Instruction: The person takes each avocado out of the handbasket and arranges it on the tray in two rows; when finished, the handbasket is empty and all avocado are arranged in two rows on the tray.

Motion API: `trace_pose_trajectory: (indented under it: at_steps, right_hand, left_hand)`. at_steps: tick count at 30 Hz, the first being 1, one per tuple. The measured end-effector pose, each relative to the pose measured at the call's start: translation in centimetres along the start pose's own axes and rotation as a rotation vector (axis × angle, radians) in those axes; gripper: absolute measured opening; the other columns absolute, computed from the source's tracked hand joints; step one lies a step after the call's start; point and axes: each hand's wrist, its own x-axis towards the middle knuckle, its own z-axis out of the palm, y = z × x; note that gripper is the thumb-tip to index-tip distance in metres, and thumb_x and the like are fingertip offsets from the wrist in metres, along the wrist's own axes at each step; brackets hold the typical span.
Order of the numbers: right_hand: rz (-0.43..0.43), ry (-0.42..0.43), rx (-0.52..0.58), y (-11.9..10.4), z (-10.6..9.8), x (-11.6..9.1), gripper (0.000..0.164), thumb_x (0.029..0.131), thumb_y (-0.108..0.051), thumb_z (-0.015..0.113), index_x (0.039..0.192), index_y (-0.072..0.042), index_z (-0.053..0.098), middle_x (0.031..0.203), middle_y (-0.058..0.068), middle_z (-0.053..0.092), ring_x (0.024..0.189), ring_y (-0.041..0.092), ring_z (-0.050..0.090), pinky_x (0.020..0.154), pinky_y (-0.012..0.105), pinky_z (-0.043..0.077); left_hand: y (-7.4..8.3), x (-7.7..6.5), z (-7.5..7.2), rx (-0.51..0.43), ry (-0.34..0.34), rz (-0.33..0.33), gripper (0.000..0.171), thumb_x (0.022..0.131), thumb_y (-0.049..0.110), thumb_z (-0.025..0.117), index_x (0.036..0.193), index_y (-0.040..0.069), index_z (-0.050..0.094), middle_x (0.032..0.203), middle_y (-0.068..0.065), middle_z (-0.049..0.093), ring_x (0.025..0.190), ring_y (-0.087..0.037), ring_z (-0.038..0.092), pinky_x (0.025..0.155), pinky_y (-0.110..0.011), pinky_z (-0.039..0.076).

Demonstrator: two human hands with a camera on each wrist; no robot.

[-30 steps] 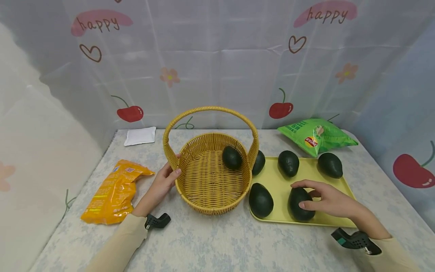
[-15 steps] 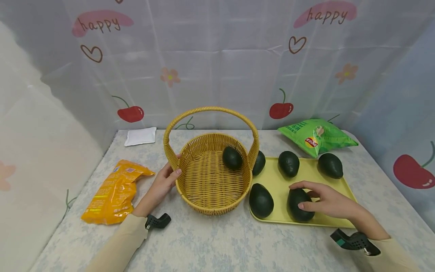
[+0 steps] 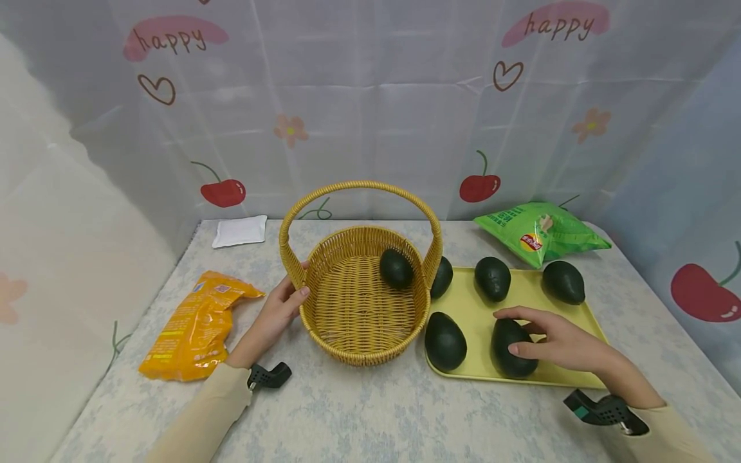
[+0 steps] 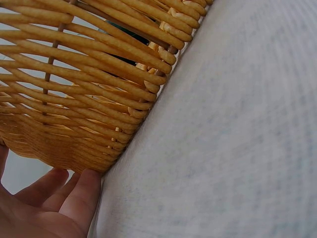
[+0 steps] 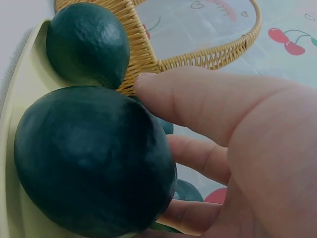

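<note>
A round yellow wicker basket with a tall arched handle stands mid-table, one avocado inside it. On its left side my left hand holds the wall by the handle's base, thumb at the rim; fingertips meet the weave in the left wrist view. My right hand curls its thumb and fingers round a dark green avocado at the front of the pale yellow tray. That avocado fills much of the right wrist view. Another avocado lies just left of it.
Along the tray's back are more avocados, one in the middle, one at right and one partly behind the basket. A green chip bag is behind them. At left lie an orange packet and a white pouch.
</note>
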Motion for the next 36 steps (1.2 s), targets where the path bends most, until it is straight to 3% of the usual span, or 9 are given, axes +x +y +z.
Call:
trace_pose_trajectory:
  at_steps: [6,12,15,19,26,30,36]
  right_hand:
    - [0.011,-0.011,0.003,0.0,-0.1,0.0,0.049,0.094,-0.019,0.075,0.138,-0.004,0.059,0.134,0.017,0.064,0.117,-0.01,0.053,0.087,0.024,0.054]
    - [0.072,-0.055,0.037,-0.4,-0.8,0.0,0.054,0.096,-0.019,0.071,0.143,-0.001,0.052,0.143,0.025,0.056,0.114,0.038,0.066,0.08,0.026,0.055]
    - [0.088,-0.059,0.058,-0.7,-1.1,0.0,0.055,0.097,-0.018,0.07,0.145,0.0,0.05,0.145,0.028,0.053,0.117,0.047,0.063,0.081,0.027,0.056]
    - [0.078,-0.024,0.018,-1.7,-1.8,0.3,0.056,0.095,-0.019,0.072,0.144,-0.001,0.052,0.143,0.027,0.055,0.117,0.047,0.063,0.081,0.031,0.059]
    - [-0.043,0.055,-0.123,-4.5,-2.8,1.9,0.048,0.092,-0.02,0.077,0.136,-0.01,0.062,0.134,0.012,0.065,0.112,0.033,0.068,0.081,0.033,0.06]
    - [-0.091,0.026,-0.135,-6.7,-2.9,3.4,0.045,0.092,-0.024,0.077,0.134,-0.014,0.063,0.131,0.008,0.066,0.11,0.023,0.068,0.081,0.032,0.06]
    - [-0.15,-0.073,-0.156,-10.4,-2.0,6.4,0.042,0.093,-0.023,0.076,0.132,-0.015,0.065,0.13,0.004,0.066,0.11,0.022,0.065,0.082,0.031,0.06]
  left_hand:
    - [0.0,0.0,0.0,0.001,0.001,-0.006,0.061,0.109,0.021,0.048,0.165,0.022,0.022,0.163,-0.022,0.032,0.14,-0.037,0.042,0.091,-0.023,0.054]
    - [0.1,0.1,0.0,-0.005,0.0,-0.002,0.061,0.109,0.022,0.048,0.165,0.022,0.022,0.164,-0.022,0.031,0.141,-0.038,0.041,0.091,-0.022,0.053]
    - [0.1,0.1,0.1,-0.016,0.0,-0.003,0.062,0.109,0.022,0.048,0.165,0.022,0.021,0.164,-0.022,0.03,0.142,-0.039,0.04,0.091,-0.022,0.053]
    - [0.1,0.0,0.1,-0.015,0.0,-0.001,0.061,0.109,0.022,0.048,0.165,0.022,0.022,0.164,-0.022,0.03,0.142,-0.039,0.04,0.092,-0.022,0.053]
    - [-0.2,-0.1,0.0,-0.01,0.006,-0.002,0.06,0.11,0.024,0.048,0.164,0.024,0.023,0.164,-0.021,0.03,0.142,-0.039,0.04,0.091,-0.023,0.053]
    - [-0.2,-0.1,0.1,-0.017,0.004,0.004,0.06,0.11,0.023,0.048,0.164,0.023,0.023,0.164,-0.022,0.03,0.142,-0.039,0.04,0.091,-0.022,0.053]
    - [-0.1,0.0,0.1,-0.014,0.004,0.009,0.06,0.11,0.021,0.047,0.164,0.02,0.022,0.163,-0.024,0.031,0.139,-0.038,0.043,0.09,-0.022,0.054]
